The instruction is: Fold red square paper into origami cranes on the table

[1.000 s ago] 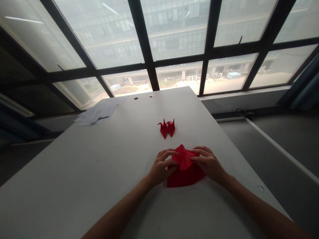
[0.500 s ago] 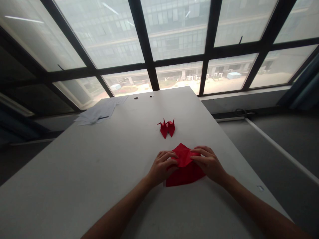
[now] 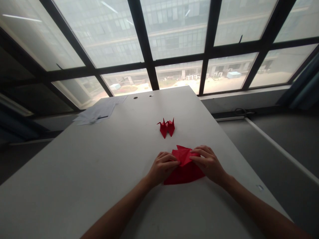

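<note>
A sheet of red origami paper [image 3: 185, 173], partly folded and creased, lies on the white table between my hands. My left hand [image 3: 161, 167] pinches its left side, thumb hidden beneath the fingers. On the right side, my right hand [image 3: 209, 164] grips the paper with its fingers bent over the upper layer. The far part of the paper stands up in pointed folds. Just beyond it, two folded red paper cranes [image 3: 166, 128] stand side by side, apart from both hands.
The white table [image 3: 112, 166] reaches toward large dark-framed windows. Loose white papers [image 3: 99, 111] with a dark pen [image 3: 102, 117] on them lie at the far left. Round holes [image 3: 135, 98] show near the far edge. The table's right edge runs beside my right forearm.
My left fingers have closed in on the paper's left side. The paper's far edge has buckled into sharper points. My right hand has hardly moved, and the cranes stay put.
</note>
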{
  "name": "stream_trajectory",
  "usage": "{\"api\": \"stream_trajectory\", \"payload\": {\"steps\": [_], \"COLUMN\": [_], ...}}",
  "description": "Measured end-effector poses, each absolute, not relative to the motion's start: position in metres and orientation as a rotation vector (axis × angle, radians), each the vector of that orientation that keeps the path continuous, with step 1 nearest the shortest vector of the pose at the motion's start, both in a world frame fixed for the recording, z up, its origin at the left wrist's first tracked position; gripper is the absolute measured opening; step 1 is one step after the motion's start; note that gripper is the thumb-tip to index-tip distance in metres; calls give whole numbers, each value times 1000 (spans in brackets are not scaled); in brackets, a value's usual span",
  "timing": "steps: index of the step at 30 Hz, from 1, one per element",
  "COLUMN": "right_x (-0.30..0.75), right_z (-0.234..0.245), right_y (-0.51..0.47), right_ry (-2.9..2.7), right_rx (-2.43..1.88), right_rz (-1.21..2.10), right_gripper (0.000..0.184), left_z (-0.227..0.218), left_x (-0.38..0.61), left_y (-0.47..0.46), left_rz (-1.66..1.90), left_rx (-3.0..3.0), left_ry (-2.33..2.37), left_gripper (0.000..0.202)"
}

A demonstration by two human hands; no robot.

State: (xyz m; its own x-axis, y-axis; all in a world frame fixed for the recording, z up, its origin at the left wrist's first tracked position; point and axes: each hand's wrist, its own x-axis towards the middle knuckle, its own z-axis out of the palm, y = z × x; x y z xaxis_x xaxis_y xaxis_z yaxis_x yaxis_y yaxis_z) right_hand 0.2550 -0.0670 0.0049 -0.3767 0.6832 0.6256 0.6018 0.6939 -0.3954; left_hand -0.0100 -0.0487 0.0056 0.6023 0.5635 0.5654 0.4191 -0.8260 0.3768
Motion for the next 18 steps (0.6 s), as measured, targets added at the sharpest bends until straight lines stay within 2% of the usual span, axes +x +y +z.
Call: {"api": "stream_trajectory", "payload": {"steps": [11, 18], "right_x": [254, 254], "right_z": [4, 1], "right_y": [-68, -68], "right_ry": [-2058, -2028], "right_rx": [-993, -1040], "right_rz": [179, 217], "right_gripper": [21, 20], "left_z": [8, 5], "left_x": [-8, -8], "left_y": [-51, -51], "left_rz": [1037, 963], "left_rx": [2533, 2547], "left_ry": [887, 966], "left_gripper": [18, 36]}}
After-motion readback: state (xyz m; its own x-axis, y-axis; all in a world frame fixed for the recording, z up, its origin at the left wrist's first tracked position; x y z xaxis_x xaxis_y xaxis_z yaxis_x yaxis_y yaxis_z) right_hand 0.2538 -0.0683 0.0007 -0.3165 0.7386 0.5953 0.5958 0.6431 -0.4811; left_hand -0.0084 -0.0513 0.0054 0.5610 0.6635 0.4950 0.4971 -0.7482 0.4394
